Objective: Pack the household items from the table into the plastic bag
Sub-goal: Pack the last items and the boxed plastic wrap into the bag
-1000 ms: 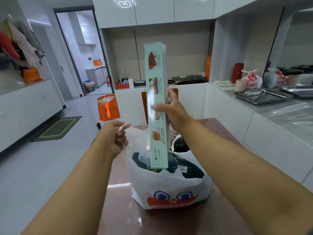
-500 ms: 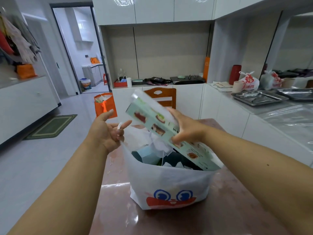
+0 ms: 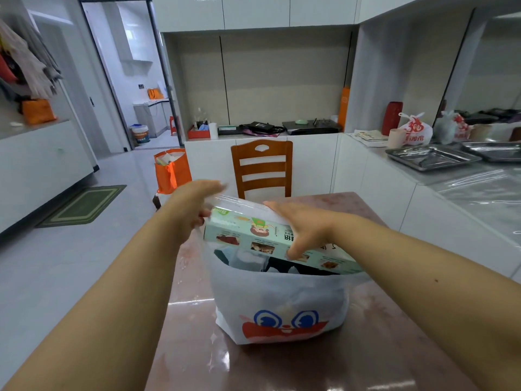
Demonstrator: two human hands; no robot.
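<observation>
Pink table (image 3: 394,348): box (image 3: 253,235) across bag (image 3: 282,294) mouth

Print on the mint-green box (image 3: 253,232) is too blurred to read.

Glossy table (image 3: 366,359), wooden chair (image 3: 262,165)

Home kitchen/dining rm: white cabinets (image 3: 253,11), counter w/ steel trays (image 3: 431,158), wooden chair (image 3: 262,167), table (image 3: 366,348).
</observation>
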